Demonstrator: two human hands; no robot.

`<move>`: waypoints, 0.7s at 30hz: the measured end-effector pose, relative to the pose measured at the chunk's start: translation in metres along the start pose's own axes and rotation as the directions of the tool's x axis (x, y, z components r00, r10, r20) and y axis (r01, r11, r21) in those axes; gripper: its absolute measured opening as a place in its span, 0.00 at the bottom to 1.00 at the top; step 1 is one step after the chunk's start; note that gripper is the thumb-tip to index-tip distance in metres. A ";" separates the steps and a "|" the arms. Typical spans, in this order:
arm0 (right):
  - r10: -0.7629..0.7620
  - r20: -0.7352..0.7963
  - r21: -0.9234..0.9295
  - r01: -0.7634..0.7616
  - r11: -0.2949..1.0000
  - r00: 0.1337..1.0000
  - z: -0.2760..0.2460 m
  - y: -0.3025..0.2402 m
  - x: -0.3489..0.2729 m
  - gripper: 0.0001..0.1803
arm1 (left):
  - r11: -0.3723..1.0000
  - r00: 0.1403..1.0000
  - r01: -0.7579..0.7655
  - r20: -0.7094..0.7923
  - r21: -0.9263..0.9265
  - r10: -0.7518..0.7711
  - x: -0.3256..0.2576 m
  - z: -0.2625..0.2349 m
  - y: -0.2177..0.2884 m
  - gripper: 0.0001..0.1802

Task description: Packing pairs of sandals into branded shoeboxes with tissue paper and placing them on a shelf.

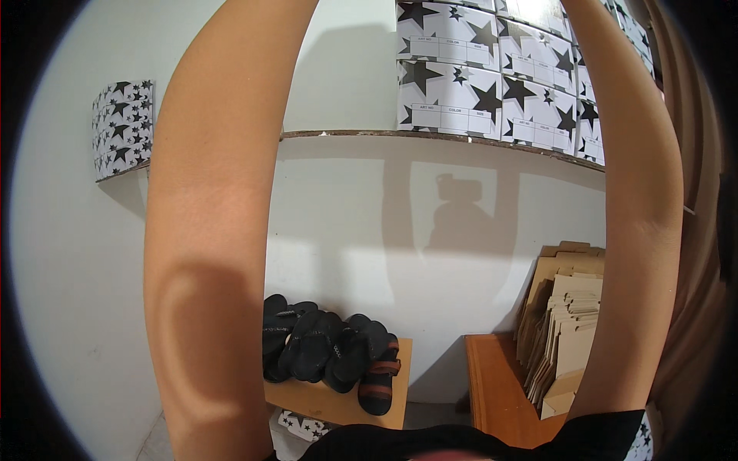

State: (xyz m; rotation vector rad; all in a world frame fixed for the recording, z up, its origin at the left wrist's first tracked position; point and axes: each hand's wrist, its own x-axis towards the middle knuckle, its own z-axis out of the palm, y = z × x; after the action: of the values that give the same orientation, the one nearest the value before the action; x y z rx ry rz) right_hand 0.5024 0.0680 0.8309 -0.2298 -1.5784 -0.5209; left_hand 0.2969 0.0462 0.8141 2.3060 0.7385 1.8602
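1. Shelf [346,134]: front edge looks rough. If it catches a box base, we would expect a snag or a tear.
2. Boxes [453,92]: star-printed, stacked on the shelf close to its front edge, the left side of the stack standing free. We judge them the things nearest the hands. A sideways knock or a pull on a low one could tip the stack over the edge.
3. Desk [500,430]: its left edge lies between the two arms, below the shelf; a falling box could strike it.
4. Board [330,402]: tan, left of the desk, lower risk by our reading.
5. Left arm [215,207] and right arm [642,207]: both reach up past the top of the view. Left hand and right hand are out of frame, so we cannot tell whether they are spread, pressed together or pinching anything. The right arm covers part of the stack; a bump there could go unnoticed.
6. Cardboard [569,315]: leaning sheets toward the desk's far edge; a lowered right elbow could make them slide.
7. Sandals [315,346]: heaped on the board. The brown-strapped one [375,388] lies by its near right corner; a brush could drop it.
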 end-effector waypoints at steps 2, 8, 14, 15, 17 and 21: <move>0.015 0.028 -0.001 -0.015 1.000 0.999 -0.001 0.007 0.006 0.28 | 1.000 1.000 -0.014 -0.001 0.023 0.014 0.003 0.000 0.000 0.27; 0.136 0.016 -0.028 -0.135 0.990 0.991 0.007 0.017 0.012 0.37 | 0.994 0.999 0.025 -0.051 0.110 -0.019 0.015 0.003 -0.004 0.33; 0.176 0.069 0.011 -0.177 0.984 0.982 0.009 0.035 0.021 0.39 | 0.984 0.992 0.074 -0.109 0.161 -0.057 0.035 0.010 -0.013 0.38; 0.190 0.078 0.016 -0.191 0.981 0.979 0.010 0.038 0.022 0.39 | 0.981 0.992 0.065 -0.117 0.182 -0.044 0.038 0.011 -0.015 0.38; 0.174 0.093 0.024 -0.176 0.984 0.980 0.014 0.038 0.017 0.38 | 0.975 0.990 0.067 -0.133 0.212 -0.039 0.040 0.008 -0.020 0.38; 0.204 0.115 0.043 -0.210 0.977 0.972 0.012 0.051 0.036 0.37 | 0.981 0.996 0.093 0.000 0.169 -0.094 0.043 0.006 -0.017 0.33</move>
State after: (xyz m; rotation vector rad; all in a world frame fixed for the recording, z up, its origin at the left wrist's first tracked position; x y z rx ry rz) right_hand 0.5114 0.1121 0.8757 -0.3828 -1.6514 -0.3065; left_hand 0.3032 0.0810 0.8452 2.3283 1.0220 1.8121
